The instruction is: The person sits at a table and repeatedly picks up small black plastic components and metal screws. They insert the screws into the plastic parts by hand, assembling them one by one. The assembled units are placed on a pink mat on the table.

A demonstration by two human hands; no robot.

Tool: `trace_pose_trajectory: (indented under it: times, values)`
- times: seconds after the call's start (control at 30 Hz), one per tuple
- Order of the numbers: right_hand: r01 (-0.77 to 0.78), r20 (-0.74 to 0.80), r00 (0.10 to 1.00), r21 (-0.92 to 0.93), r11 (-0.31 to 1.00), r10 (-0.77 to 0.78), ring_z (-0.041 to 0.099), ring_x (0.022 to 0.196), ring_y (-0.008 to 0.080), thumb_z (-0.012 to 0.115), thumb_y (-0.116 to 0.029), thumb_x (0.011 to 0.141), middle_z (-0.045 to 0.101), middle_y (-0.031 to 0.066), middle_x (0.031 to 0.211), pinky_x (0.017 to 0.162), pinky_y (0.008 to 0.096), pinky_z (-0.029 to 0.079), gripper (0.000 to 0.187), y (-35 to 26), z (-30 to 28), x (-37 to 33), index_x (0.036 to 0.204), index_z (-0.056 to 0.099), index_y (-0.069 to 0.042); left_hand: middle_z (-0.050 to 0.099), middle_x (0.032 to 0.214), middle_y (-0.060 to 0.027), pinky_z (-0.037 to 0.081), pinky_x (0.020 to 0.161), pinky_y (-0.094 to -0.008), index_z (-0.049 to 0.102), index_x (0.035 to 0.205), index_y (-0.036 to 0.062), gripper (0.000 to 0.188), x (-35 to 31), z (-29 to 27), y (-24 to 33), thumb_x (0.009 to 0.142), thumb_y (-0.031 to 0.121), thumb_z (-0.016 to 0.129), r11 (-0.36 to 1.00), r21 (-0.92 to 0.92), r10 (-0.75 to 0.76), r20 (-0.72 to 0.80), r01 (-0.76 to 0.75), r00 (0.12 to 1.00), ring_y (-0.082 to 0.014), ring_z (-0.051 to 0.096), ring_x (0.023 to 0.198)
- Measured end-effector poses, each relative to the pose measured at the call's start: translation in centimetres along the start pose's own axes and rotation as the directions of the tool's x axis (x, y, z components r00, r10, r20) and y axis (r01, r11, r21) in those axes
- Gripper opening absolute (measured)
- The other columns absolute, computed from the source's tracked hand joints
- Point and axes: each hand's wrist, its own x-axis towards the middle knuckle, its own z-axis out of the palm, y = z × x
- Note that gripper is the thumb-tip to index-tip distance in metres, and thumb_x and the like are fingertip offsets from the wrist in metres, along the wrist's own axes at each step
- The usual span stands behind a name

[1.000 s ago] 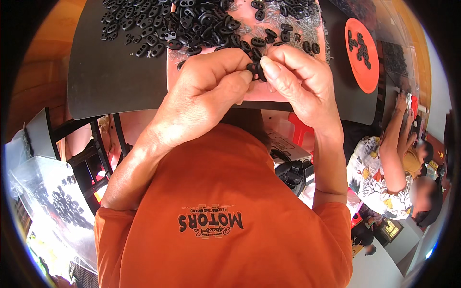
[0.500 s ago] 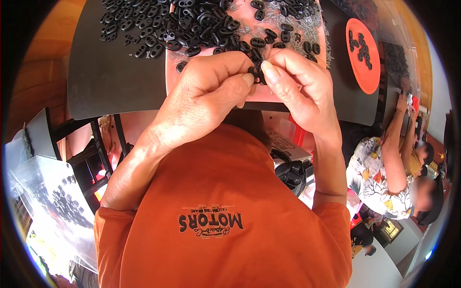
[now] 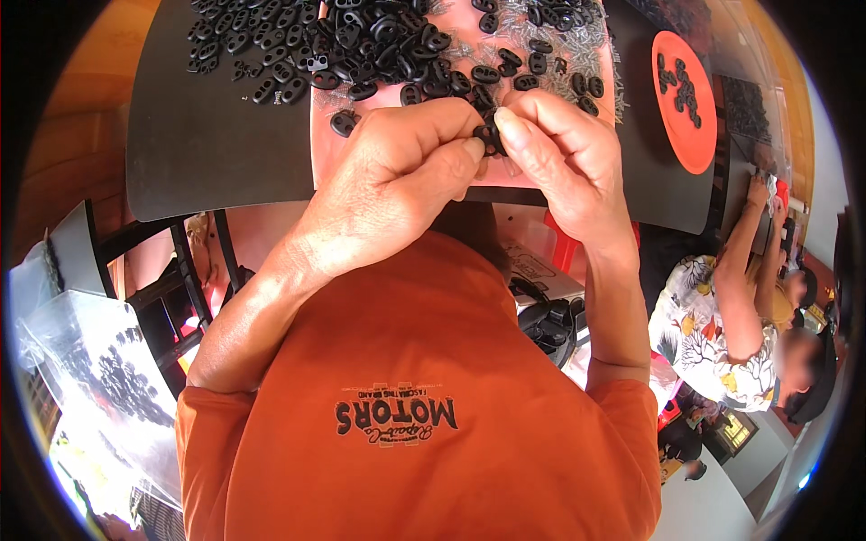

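Note:
Between my two hands, over the near edge of a pink board (image 3: pixel 327 151), is a small black plastic cord lock (image 3: pixel 488 138) with holes in it. The thumb and bent fingers of my left hand (image 3: pixel 383 185) pinch its left side. From the other side, my right hand (image 3: pixel 568 167) presses on it with thumb and forefinger, hiding part of it. Just beyond my fingers lie loose black cord lock pieces (image 3: pixel 485 75). A large heap of cord lock parts (image 3: pixel 379 45) spreads to the far left, and many tiny metal springs (image 3: pixel 582 50) lie scattered at the far right.
The pink board rests on a dark table (image 3: pixel 207 153). On the table's right side sits an orange-red plate (image 3: pixel 690 158) bearing several black pieces. A clear bag (image 3: pixel 108 361) of black parts is at lower left. Another person in a patterned shirt (image 3: pixel 713 329) works at the right.
Both hands have shifted very slightly, with the cord lock still pinched between them. It shows a little lower and further right.

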Motion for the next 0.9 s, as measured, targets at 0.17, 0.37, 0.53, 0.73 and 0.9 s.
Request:
trace_pose_trajectory:
  times: [0.17, 0.37, 0.53, 0.73, 0.9]
  values:
    - [0.0, -0.017, 1.0, 0.011, 1.0, 0.0, 0.039, 0.056, 0.0059, 0.056, -0.011, 0.091, 0.044, 0.0007, 0.061, 0.049, 0.0233, 0.034, 0.018, -0.1, 0.1, 0.1, 0.078, 0.055, 0.002, 0.048, 0.069, 0.0009, 0.03, 0.054, -0.0185, 0.055, 0.082, -0.0003, 0.017, 0.0, 0.1, 0.3, 0.091, 0.01, 0.045, 0.999, -0.039, -0.03, -0.019, 0.03, 0.999, -0.0035, 0.039, 0.062]
    - [-0.035, -0.01, 0.999, 0.007, 0.999, 0.035, 0.041, 0.056, 0.0063, 0.056, -0.011, 0.09, 0.045, 0.0013, 0.062, 0.049, 0.0235, 0.035, 0.019, 0.0, -0.3, 0.1, 0.077, 0.054, 0.002, 0.048, 0.062, 0.0008, 0.034, 0.05, -0.0223, 0.049, 0.071, 0.0018, 0.019, 0.3, 0.1, 1.0, 0.089, 0.008, 0.046, 0.999, 0.004, -0.047, -0.057, 0.047, 0.997, -0.0047, 0.04, 0.056]
    - [0.04, -0.024, 0.999, -0.016, 0.999, -0.041, 0.042, 0.055, 0.0073, 0.056, -0.01, 0.091, 0.045, 0.0018, 0.061, 0.049, 0.0241, 0.036, 0.019, 0.1, -0.1, 0.2, 0.077, 0.054, 0.002, 0.048, 0.064, 0.0016, 0.027, 0.046, -0.0182, 0.054, 0.078, 0.0016, 0.017, 0.3, 0.1, 0.7, 0.09, 0.012, 0.047, 0.998, -0.011, -0.065, -0.04, 0.065, 0.997, -0.0014, 0.036, 0.054]
    - [0.017, -0.026, 1.0, -0.034, 0.999, -0.018, 0.043, 0.055, 0.0085, 0.055, -0.01, 0.091, 0.046, 0.0028, 0.062, 0.049, 0.0246, 0.037, 0.019, 0.0, -0.3, -0.3, 0.077, 0.054, 0.003, 0.052, 0.066, 0.0003, 0.027, 0.044, -0.0171, 0.056, 0.082, 0.0006, 0.017, 0.4, 0.4, 0.5, 0.091, 0.011, 0.047, 0.998, -0.055, -0.038, -0.019, 0.037, 0.999, -0.0011, 0.036, 0.051]
    - [0.027, -0.005, 1.0, -0.053, 0.998, -0.027, 0.044, 0.055, 0.0091, 0.055, -0.009, 0.091, 0.047, 0.0042, 0.062, 0.049, 0.0254, 0.037, 0.019, -0.7, -0.6, -0.4, 0.078, 0.053, 0.004, 0.055, 0.066, -0.0017, 0.029, 0.044, -0.0176, 0.057, 0.084, -0.0004, 0.016, 0.3, 0.7, 0.9, 0.09, 0.01, 0.047, 0.99, -0.121, -0.076, -0.02, 0.073, 0.997, -0.0027, 0.039, 0.05]
